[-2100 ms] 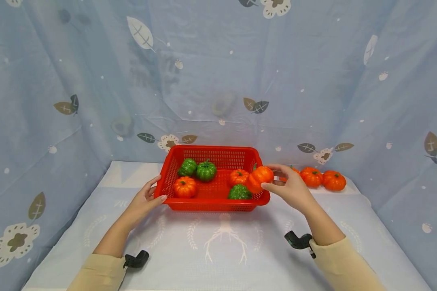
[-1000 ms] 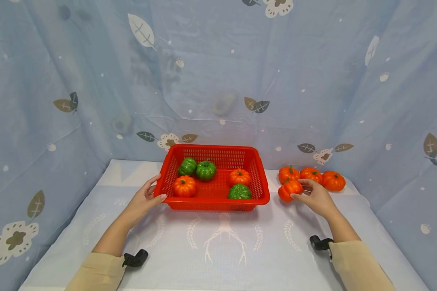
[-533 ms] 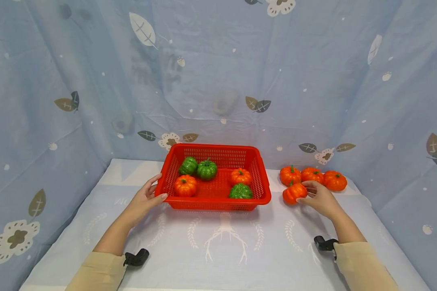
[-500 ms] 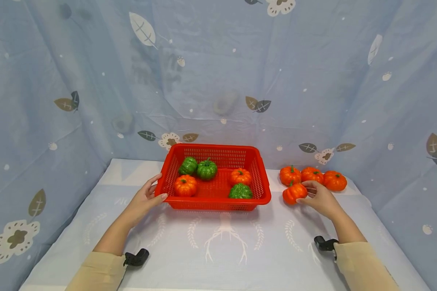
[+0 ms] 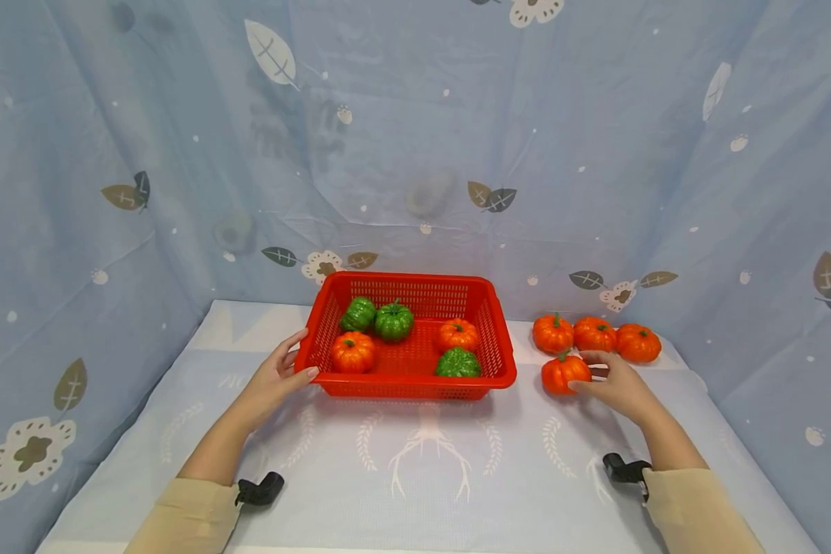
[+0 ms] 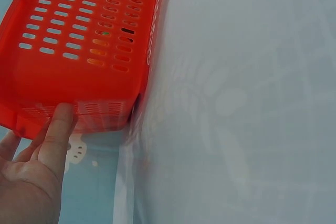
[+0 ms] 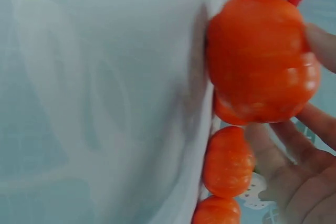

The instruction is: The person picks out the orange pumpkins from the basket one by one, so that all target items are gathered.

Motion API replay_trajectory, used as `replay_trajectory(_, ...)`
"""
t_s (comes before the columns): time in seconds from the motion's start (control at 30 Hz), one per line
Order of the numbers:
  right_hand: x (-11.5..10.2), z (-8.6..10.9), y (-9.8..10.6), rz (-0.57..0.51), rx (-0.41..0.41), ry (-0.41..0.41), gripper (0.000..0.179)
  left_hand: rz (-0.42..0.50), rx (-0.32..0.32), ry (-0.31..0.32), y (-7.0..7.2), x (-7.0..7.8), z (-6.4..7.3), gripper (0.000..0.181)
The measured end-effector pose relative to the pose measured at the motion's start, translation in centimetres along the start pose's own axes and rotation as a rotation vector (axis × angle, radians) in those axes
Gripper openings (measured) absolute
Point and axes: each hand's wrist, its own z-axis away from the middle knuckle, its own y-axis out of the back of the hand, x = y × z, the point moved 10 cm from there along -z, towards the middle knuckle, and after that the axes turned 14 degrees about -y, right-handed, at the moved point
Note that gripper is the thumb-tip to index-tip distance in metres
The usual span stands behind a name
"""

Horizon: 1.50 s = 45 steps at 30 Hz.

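- Head view shows the left hand [image 5: 270, 388] holding the near left corner of the red basket [image 5: 415, 382], thumb at the front and fingers along the side; this probably steadies it against sliding.
- Left wrist view shows one digit lying straight against the wall under the rim, so the hold looks light, more bracing than lifting.
- Right hand [image 5: 616, 385] grasps the orange pumpkin [image 5: 562, 377] loosely, thumb in front and fingers behind; how firmly, I cannot tell.
- That pumpkin sits just left of the right fingers, stem up, at or barely above the cloth [image 5: 360, 492]; gripping it from the side seems to leave its stem and base free.
- Beyond the right fingertips, three more pumpkins [image 5: 595, 334] stand side by side, perhaps lined up there to leave working room nearer the person.
- To the right of the left fingers, inside the basket, a single orange one [image 5: 352, 353] lies nearest, with two green pumpkins [image 5: 394, 322] close together behind it.
- Farther from the left fingers, at the basket's other end, another orange one [image 5: 457, 336] rests behind a lumpy green one [image 5: 458, 362]; the basket walls presumably keep them all from rolling away.
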Motion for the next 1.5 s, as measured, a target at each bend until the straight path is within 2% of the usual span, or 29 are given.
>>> replay_trajectory(0.2,0.7,0.3,0.1,0.015,-0.048,-0.014,0.070,-0.010,-0.003,-0.008,0.0,0.3,0.0,0.082)
replay_trajectory(0.5,2.6,-0.5,-0.6,-0.073,-0.066,-0.089,0.073,0.003,-0.009,-0.002,0.0,0.1,0.1,0.081)
replay_trajectory(0.73,2.6,-1.0,-0.5,-0.100,-0.028,-0.125,0.073,-0.014,-0.006,0.004,0.0,0.1,0.1,0.081)
replay_trajectory(1.17,2.9,-1.7,-1.0,-0.132,-0.045,-0.167,0.072,0.015,-0.007,-0.005,-0.1,0.3,0.2,0.081)
replay_trajectory(1.5,2.6,-1.6,-0.7,-0.131,-0.038,-0.132,0.070,-0.010,-0.009,-0.021,-0.1,0.6,0.1,0.080)
